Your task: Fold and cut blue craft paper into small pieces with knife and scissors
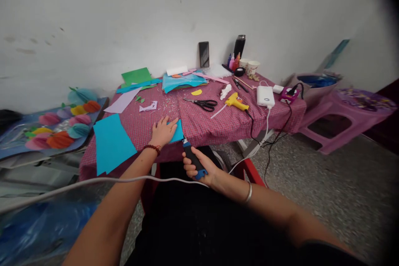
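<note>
On the near edge of the checked tablecloth, my left hand [165, 130] lies flat with its fingers stretched over a small piece of blue paper [178, 133]. My right hand [202, 166] is wrapped round the black and blue handle of a tool that looks like a hand-held hole punch [193, 158]. Its metal head meets the paper's right edge at the table's front; whether the jaws are pressed together cannot be made out. Larger blue paper sheets [112, 144] lie left of my left hand. Tiny paper bits [168, 106] are scattered beyond my fingers.
Black-handled scissors [205, 104], a yellow glue gun [236, 102] and a white power bank [265, 96] lie to the right. Cables hang off that side. A white cable [149, 178] crosses over my forearms. Coloured paper stacks [182, 82] lie behind; paper ornaments [60, 139] are at left.
</note>
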A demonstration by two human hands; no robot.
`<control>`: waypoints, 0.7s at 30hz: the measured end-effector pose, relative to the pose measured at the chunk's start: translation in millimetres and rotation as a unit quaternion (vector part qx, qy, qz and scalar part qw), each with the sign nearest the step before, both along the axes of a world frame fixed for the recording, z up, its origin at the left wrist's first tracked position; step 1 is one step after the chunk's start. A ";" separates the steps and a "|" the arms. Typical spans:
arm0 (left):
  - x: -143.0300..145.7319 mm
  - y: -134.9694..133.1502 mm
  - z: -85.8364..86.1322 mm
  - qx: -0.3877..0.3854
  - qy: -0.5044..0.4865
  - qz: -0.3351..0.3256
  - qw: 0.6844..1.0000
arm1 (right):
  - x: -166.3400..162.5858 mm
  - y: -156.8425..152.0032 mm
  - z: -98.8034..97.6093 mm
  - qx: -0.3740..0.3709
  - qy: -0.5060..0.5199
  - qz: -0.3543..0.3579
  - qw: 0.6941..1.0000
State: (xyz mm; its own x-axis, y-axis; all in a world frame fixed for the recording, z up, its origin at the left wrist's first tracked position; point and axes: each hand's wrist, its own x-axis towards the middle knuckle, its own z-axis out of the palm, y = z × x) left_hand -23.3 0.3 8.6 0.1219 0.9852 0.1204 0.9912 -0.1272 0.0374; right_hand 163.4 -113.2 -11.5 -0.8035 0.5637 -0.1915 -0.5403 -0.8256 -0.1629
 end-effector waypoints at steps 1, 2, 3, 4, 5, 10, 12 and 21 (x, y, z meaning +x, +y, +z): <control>-0.1 -0.2 -0.4 0.001 0.001 -0.001 1.000 | 0.7 0.5 -0.1 0.001 0.005 0.002 1.000; -0.2 -0.2 -0.9 0.003 0.003 -0.002 1.000 | 0.8 1.9 -0.2 0.002 0.010 0.004 1.000; -0.4 -0.2 -1.4 0.004 0.005 -0.002 1.000 | 0.2 4.3 -0.1 0.001 0.015 0.008 1.000; -0.6 -0.1 -1.9 0.005 0.007 -0.002 1.000 | -0.8 7.3 0.2 -0.001 0.019 0.012 1.000; -0.7 0.1 -2.4 0.006 0.008 -0.002 1.000 | -2.2 10.7 0.7 -0.003 0.022 0.016 1.000; -0.6 0.0 -2.0 0.004 0.005 -0.004 1.000 | -4.3 19.1 7.1 -0.013 0.015 0.020 1.000; 0.1 -0.8 -0.6 0.004 0.004 -0.004 1.000 | -1.1 14.9 9.6 -0.015 0.005 0.015 1.000; 3.7 -3.2 4.5 -0.004 -0.001 0.004 1.000 | -7.7 21.0 7.1 0.002 -0.007 0.004 1.000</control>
